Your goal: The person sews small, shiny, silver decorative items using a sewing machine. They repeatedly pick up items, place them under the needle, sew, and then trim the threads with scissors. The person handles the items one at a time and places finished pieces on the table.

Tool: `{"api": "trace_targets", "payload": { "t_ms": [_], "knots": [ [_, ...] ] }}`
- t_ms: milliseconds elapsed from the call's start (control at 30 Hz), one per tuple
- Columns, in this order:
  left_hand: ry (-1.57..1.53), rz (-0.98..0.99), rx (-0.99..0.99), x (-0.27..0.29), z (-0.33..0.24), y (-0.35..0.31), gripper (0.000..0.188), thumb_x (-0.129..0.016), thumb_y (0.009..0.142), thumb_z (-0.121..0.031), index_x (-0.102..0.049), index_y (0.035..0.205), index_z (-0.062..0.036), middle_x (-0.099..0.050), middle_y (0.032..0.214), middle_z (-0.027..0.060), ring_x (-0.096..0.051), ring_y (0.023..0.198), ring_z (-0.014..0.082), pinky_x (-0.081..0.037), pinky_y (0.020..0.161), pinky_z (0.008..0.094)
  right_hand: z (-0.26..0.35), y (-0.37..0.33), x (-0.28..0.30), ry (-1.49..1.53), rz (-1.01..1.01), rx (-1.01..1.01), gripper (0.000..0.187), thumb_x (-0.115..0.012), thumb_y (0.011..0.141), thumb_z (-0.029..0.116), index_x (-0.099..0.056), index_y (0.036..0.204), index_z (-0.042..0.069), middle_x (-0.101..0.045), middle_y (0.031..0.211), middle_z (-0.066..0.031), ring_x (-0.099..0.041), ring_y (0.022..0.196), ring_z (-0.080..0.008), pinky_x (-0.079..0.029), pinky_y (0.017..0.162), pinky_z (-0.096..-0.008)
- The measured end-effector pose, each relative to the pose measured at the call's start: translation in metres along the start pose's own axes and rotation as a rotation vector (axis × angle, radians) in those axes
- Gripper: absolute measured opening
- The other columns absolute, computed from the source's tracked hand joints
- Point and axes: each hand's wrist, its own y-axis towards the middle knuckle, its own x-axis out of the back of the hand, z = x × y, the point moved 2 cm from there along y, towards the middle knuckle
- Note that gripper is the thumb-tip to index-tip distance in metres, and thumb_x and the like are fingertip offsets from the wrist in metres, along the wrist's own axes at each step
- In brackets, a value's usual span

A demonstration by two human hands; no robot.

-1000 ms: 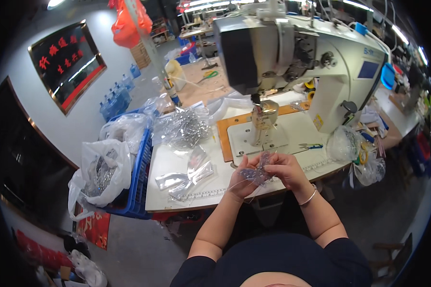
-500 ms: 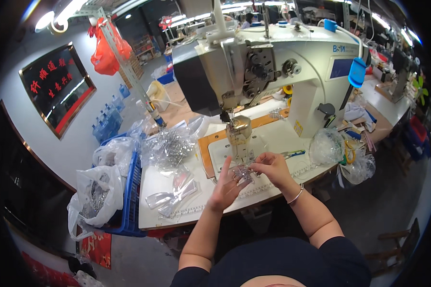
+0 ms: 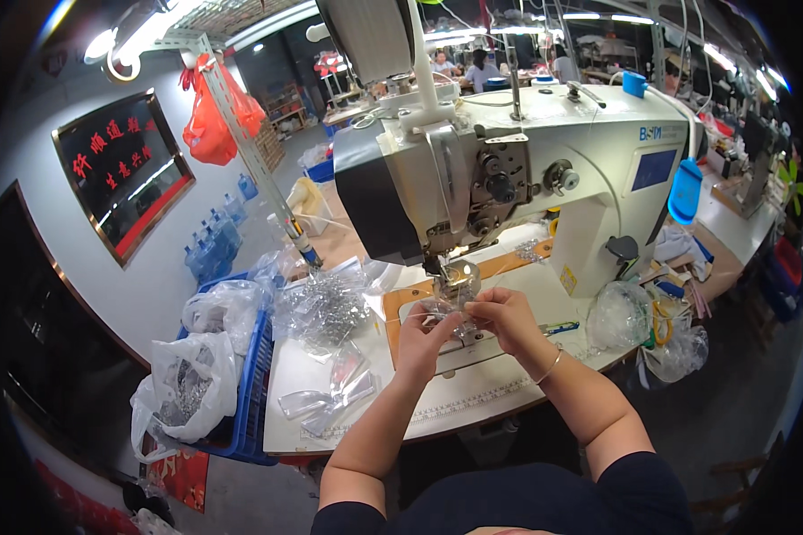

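Both hands meet just in front of the needle post [image 3: 459,275] of a white industrial sewing machine [image 3: 544,116]. My left hand [image 3: 422,337] has its thumb and fingers closed on the left side of a small clear piece with shiny silver bits [image 3: 456,328]. My right hand [image 3: 506,319] pinches the same piece from the right. The fingers partly cover the piece, so its full shape is hidden. Behind my right hand, thread snips [image 3: 560,328] lie on the white table [image 3: 473,392].
Left on the table are a heap of silvery trimmings [image 3: 323,308] and clear plastic strips [image 3: 330,392]. A blue crate [image 3: 257,383] with white plastic bags [image 3: 187,388] adjoins the table's left edge. Clear bags [image 3: 620,316] and yellow-handled scissors [image 3: 660,323] sit at the right.
My left hand has gone from spread fingers to closed on the shiny piece. Both hands have come up closer to the needle post. The whole view has shifted, with the scene now lower and further right.
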Motion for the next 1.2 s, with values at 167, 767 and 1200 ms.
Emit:
{"api": "trace_targets", "payload": {
  "t_ms": [167, 767, 1200],
  "knots": [
    [0.040, 0.225, -0.334, 0.047, 0.006, 0.008, 0.055, -0.078, 0.073, -0.019, -0.053, 0.120, -0.0057, -0.037, 0.137, 0.0089, -0.048, 0.116, 0.0211, -0.047, 0.088, 0.0352, 0.016, -0.018, 0.027, -0.068, 0.084, -0.084, 0.011, -0.068, 0.074, 0.003, -0.058, 0.072, 0.003, -0.057, 0.066, -0.0007, -0.054, 0.058, -0.0096, -0.042, 0.054, -0.0224],
    [1.144, -0.385, -0.571, 0.096, 0.036, 0.137, 0.013, -0.058, 0.082, -0.010, -0.060, 0.086, 0.0020, -0.062, 0.075, 0.0154, -0.061, 0.068, 0.0328, -0.050, 0.066, 0.0353, 0.000, -0.015, 0.051, 0.014, 0.198, -0.167, 0.013, -0.069, 0.075, 0.003, -0.057, 0.076, 0.008, -0.061, 0.070, -0.0014, -0.053, 0.058, -0.0092, -0.040, 0.054, -0.0209],
    [0.325, 0.160, -0.002, 0.068, -0.005, 0.095, 0.030, -0.069, 0.077, -0.011, -0.062, 0.105, -0.0011, -0.064, 0.100, 0.0044, -0.057, 0.096, 0.0137, -0.040, 0.087, 0.0280, -0.006, -0.005, 0.033, 0.032, 0.207, -0.191, 0.010, -0.065, 0.078, 0.003, -0.056, 0.076, 0.007, -0.061, 0.071, -0.0030, -0.056, 0.059, -0.0113, -0.042, 0.054, -0.0228]
  ]
}}
